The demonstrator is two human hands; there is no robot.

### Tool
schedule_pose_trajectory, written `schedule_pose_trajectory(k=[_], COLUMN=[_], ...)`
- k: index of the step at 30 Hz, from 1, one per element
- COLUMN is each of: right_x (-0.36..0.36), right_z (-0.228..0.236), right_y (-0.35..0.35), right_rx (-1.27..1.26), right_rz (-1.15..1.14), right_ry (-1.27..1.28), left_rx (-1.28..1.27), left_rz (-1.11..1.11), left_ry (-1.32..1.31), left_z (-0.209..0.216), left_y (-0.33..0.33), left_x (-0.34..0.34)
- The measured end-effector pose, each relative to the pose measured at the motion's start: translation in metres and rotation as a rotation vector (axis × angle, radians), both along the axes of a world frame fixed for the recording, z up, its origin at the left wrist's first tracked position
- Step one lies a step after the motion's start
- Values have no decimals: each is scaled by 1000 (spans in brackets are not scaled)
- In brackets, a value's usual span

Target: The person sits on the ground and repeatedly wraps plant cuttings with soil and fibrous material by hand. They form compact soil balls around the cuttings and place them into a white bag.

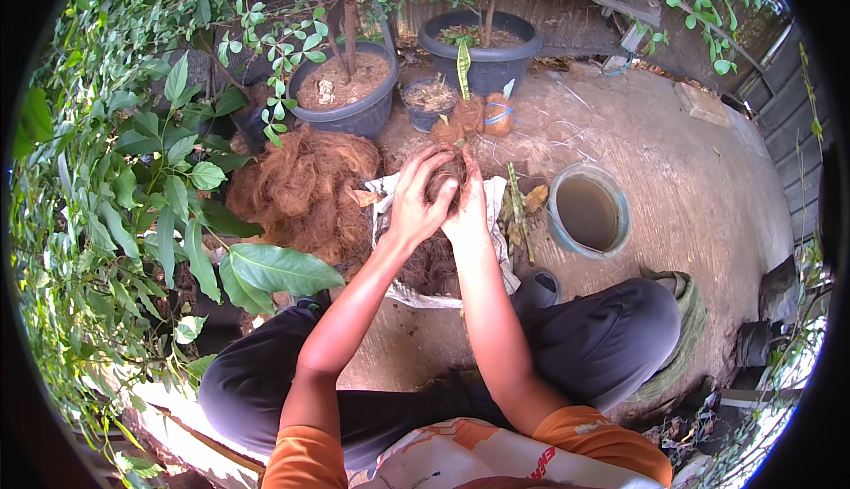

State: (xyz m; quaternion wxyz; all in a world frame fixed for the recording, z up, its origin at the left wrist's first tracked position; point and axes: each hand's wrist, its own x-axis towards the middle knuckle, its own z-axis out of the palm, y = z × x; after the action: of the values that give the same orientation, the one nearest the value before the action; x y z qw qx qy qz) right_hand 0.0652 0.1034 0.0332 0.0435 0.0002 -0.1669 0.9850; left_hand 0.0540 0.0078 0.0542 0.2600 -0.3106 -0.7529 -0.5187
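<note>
Between my two hands is a ball of brown coconut fibre point(450, 173), with a bit of green at its top. My left hand point(414, 201) curves round its left side, and my right hand point(469, 201) presses on its right side. Just below them lies an opened white sack point(505, 232) with dark fibrous stuff inside. A large heap of loose coconut fibre point(305, 188) lies to the left of the sack. Beyond my hands sit a fibre ball with an upright snake plant leaf point(463, 69) and another fibre ball tied with blue string point(498, 117).
A round tub of murky water point(589, 212) stands right of the sack, with green cut stems point(518, 206) between them. Large black pots point(354, 117) and a small pot point(428, 101) stand at the back. Leafy branches point(266, 272) reach in from the left.
</note>
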Motion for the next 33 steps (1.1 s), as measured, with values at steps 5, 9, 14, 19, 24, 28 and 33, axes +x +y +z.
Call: schedule_pose_trajectory(k=[5,9,14,19,24,28,33], right_x=[-1,-3,0,2,-11,-14,-4], right_z=[-19,-25,-22,-32,-73,-92,-99], right_y=[-9,-3,-1,-1,2,1,4], right_rx=[-65,-4,76,-3,18,-59,-13], right_rz=[72,102,67,70,128,166,111], right_ry=[50,38,-94,-218,-74,-42,57], left_rx=[-163,-51,-8,-111,-103,-144,-302], left_rz=[-21,-59,-37,-16,-50,-35,7], left_ry=[346,373,335,363,352,297,255], left_z=[0,-14,-34,-42,-64,-74,-65], left_y=[-11,-7,0,-2,-8,-7,2], left_x=[-16,-20,-20,-11,-13,-12,-6])
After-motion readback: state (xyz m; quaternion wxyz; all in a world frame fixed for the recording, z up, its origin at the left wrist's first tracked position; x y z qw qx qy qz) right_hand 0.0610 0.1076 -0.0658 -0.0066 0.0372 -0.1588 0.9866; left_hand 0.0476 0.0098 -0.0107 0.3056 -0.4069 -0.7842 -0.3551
